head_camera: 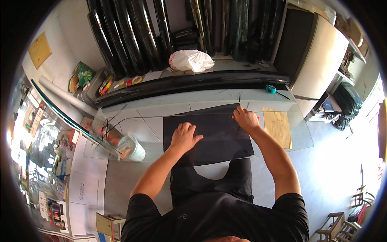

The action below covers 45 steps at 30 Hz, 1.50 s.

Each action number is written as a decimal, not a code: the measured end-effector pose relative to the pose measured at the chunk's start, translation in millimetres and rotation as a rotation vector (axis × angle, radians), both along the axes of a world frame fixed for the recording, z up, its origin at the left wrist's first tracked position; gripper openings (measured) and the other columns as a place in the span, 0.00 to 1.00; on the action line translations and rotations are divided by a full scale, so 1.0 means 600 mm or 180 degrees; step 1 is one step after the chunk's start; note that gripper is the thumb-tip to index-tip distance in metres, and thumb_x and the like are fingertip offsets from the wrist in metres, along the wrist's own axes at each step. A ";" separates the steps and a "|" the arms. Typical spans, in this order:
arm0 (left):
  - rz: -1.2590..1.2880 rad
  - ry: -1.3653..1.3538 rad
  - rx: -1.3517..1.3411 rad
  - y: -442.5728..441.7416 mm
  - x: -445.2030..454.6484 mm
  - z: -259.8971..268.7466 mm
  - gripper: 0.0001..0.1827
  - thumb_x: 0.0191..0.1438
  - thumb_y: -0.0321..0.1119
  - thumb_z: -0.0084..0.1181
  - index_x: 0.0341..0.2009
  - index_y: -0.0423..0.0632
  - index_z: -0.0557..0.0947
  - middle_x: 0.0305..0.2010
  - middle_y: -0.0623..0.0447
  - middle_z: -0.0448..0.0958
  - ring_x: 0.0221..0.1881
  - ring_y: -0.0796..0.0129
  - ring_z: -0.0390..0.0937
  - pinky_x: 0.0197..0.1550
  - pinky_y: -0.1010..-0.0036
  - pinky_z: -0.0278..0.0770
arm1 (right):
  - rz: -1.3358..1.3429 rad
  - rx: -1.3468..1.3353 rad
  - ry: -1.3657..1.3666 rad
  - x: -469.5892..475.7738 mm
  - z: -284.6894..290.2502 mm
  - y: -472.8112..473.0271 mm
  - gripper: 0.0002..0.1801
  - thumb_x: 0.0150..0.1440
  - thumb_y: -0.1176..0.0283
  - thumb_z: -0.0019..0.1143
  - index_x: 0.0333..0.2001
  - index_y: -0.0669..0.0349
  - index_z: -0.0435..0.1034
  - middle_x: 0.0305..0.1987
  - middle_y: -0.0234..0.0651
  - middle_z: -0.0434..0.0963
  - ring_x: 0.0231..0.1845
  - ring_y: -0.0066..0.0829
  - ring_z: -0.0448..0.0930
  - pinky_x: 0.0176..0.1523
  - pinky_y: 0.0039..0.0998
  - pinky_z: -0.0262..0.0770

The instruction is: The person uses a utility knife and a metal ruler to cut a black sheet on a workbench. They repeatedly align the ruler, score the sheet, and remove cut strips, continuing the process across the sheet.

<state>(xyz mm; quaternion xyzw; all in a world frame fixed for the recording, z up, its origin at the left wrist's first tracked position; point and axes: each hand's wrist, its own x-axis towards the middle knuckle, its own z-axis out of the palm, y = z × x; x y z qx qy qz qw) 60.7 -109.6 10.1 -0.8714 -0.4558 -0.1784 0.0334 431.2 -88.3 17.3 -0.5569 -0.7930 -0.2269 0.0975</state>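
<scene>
A dark, nearly rectangular sheet (pixel 211 145) lies on a glass tabletop (pixel 151 113) in front of me. My left hand (pixel 185 136) rests over the sheet's left part, palm down, with its thumb spread and nothing held. Near the sheet's upper right, my right hand (pixel 246 118) is closed around a slim red-orange tool (pixel 258 118), whose two ends show on either side of the fist; its kind cannot be told. Just right of that hand, a tan paper envelope (pixel 277 128) bearing writing lies on the glass.
A long black film roll (pixel 193 84) runs along the back, with a teal tape measure (pixel 271 89) at its right end. A white plastic bag (pixel 192 60) sits behind it. At the left stand a white bucket (pixel 137 151) and thin black strips (pixel 105 127). Wooden chairs (pixel 331 228) stand lower right.
</scene>
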 end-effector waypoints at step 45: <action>0.0251 -0.0229 0.0368 0.095 0.012 -0.070 0.34 0.66 0.55 0.64 0.72 0.51 0.80 0.76 0.53 0.70 0.75 0.50 0.65 0.75 0.44 0.65 | 0.0264 -0.0023 0.0618 0.046 -0.098 0.087 0.12 0.70 0.60 0.63 0.42 0.55 0.74 0.49 0.39 0.77 0.39 0.41 0.90 0.38 0.48 0.88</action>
